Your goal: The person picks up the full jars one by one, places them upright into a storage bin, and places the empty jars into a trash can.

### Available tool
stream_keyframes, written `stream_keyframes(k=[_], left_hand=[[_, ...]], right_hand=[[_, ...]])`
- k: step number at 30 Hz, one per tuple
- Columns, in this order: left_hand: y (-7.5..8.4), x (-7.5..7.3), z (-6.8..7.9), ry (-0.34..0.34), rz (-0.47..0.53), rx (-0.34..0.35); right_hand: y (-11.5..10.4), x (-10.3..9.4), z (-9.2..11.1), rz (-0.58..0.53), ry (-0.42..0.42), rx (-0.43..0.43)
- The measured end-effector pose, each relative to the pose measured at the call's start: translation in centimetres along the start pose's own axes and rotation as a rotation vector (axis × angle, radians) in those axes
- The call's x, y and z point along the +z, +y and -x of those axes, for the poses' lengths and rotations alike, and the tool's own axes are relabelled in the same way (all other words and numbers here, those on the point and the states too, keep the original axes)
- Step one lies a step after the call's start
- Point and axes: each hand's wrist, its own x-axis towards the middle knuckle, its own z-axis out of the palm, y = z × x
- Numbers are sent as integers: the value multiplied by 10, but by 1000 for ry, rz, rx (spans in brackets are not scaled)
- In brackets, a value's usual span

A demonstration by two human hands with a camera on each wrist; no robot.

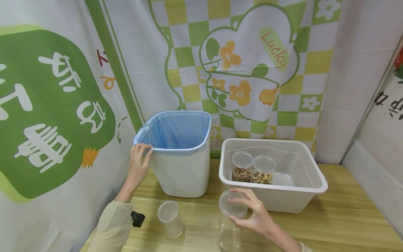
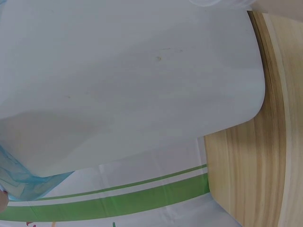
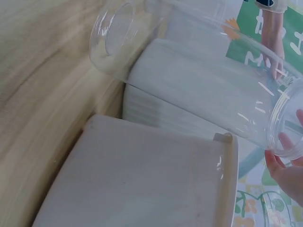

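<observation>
My left hand (image 1: 140, 162) grips the near left rim of a white trash bin (image 1: 182, 175). A blue trash bag (image 1: 176, 131) lines the bin and folds over its rim. Only a fingertip of that hand shows in the left wrist view, by the blue bag (image 2: 33, 184). With fingers and thumb spread round its lidded top, my right hand (image 1: 255, 213) holds a tall clear plastic jar (image 1: 230, 227). The jar (image 3: 199, 94) looks empty in the right wrist view. A shorter clear jar with a lid (image 1: 170, 218) stands on the table between my hands.
On the right of the wooden table (image 1: 349, 203) stands a white plastic tub (image 1: 302, 197). Inside it are two lidded jars, one of brownish nuts (image 1: 241, 173) and one of cashews (image 1: 262, 176). Printed curtains (image 1: 252, 66) hang behind and at the sides.
</observation>
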Motion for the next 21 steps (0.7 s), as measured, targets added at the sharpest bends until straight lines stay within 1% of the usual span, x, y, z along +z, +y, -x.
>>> stream_keyframes(k=[5,9,14,17,21], left_hand=[[1,0,0,-3,2,-4],[0,0,0,-11,1,-12],[0,0,-1,-11,-1,-5],[0,0,-1,-13,3,-3],[1,-1,-1,-16,2,-3]], right_hand=[[0,-1,-6,4,44,14],[0,-3,-13,-4,90,-5],[-2,-6,-22,13,148,-11],[-4,-8,-27,12,173,-7],[-5,-12,-34,-16,190,-2]])
